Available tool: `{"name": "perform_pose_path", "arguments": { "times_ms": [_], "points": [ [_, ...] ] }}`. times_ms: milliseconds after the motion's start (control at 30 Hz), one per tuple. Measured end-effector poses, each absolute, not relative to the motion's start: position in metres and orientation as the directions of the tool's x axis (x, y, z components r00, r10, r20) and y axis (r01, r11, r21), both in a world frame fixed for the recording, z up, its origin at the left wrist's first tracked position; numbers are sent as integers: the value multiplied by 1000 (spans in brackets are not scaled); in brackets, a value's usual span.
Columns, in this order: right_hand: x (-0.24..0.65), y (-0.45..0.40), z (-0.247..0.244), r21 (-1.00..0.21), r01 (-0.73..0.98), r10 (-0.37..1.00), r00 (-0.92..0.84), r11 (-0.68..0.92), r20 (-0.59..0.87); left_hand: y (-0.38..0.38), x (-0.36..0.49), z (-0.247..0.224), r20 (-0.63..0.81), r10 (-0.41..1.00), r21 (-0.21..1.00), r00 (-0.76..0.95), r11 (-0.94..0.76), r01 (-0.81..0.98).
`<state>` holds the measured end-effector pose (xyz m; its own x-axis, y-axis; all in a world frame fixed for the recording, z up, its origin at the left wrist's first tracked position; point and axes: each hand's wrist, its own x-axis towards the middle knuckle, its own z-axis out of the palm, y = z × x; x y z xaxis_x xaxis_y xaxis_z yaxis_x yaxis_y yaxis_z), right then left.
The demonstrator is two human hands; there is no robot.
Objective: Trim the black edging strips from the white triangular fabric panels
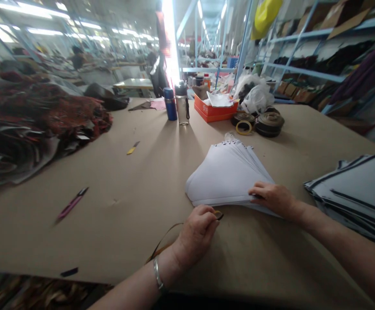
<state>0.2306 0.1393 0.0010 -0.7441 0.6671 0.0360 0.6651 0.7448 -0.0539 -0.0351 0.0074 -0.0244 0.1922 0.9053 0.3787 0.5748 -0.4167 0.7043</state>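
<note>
Blue metal shelving (303,72) w/ fluorescent ceiling lights (42,31) overhead

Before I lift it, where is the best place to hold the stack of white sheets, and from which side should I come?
Probably grip the stack of white sheets at its broad near edge, coming from your side, where your right hand rests. That edge lies fairly even, while the sheets fan out and narrow toward the far end, so a grip there could loosen them.

Bright overhead fluorescents (44,31) — blown-out glare strip (171,43), warped + blurry edges, esp. left
</note>
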Motion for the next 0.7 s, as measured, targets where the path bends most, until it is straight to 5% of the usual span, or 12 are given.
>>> {"name": "perform_pose_path", "arguments": {
  "times_ms": [167, 467, 700],
  "points": [
    [229, 135, 3, 36, 618, 617, -786, 785, 48, 13, -31, -25, 375, 894, 691, 243, -445, 570],
    [224, 122, 21, -263, 617, 668, -716, 741, 203, 22, -11, -15, 325, 858, 635, 398, -510, 580],
    [247, 76, 26, -151, 520, 541, -818, 841, 193, 1, -43, -6, 196, 894, 593, 402, -434, 678]
  ]
}}
